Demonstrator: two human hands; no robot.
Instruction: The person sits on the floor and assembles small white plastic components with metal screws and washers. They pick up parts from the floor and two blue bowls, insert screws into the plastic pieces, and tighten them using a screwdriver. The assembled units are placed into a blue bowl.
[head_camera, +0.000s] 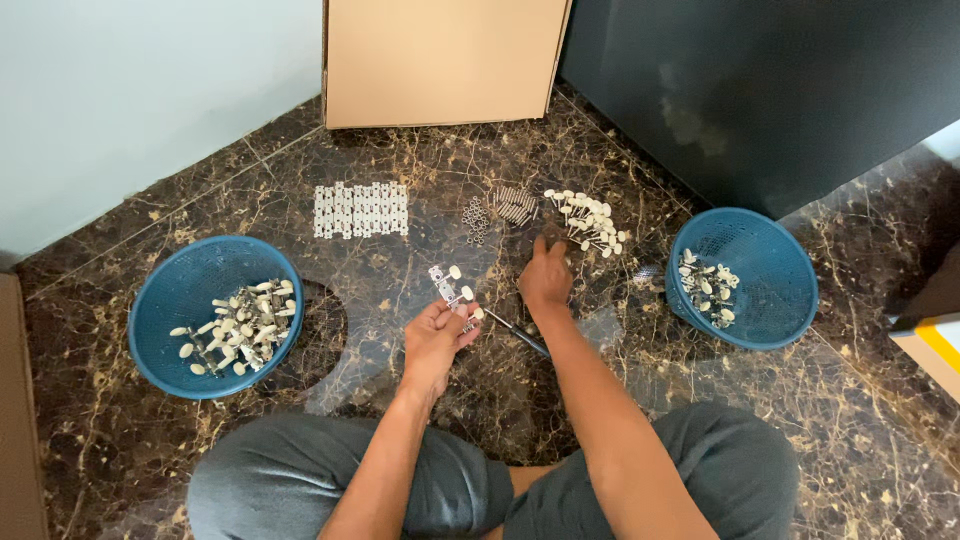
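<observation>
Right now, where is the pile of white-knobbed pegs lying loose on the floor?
In the head view, the loose pegs lie right of centre on the marble floor, just beyond the right hand, between the small screws and the right blue basket.

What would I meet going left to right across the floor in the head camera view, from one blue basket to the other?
Left blue basket of assembled parts → white plate strips → left hand holding a small assembly → right hand → pile of white-knobbed pegs → right blue basket.

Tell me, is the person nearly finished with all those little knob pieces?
Not nearly. Finished-looking pieces fill the left basket. The left hand holds one plate with knobs; the right hand reaches the loose knob pile. Bare plates wait.
</observation>
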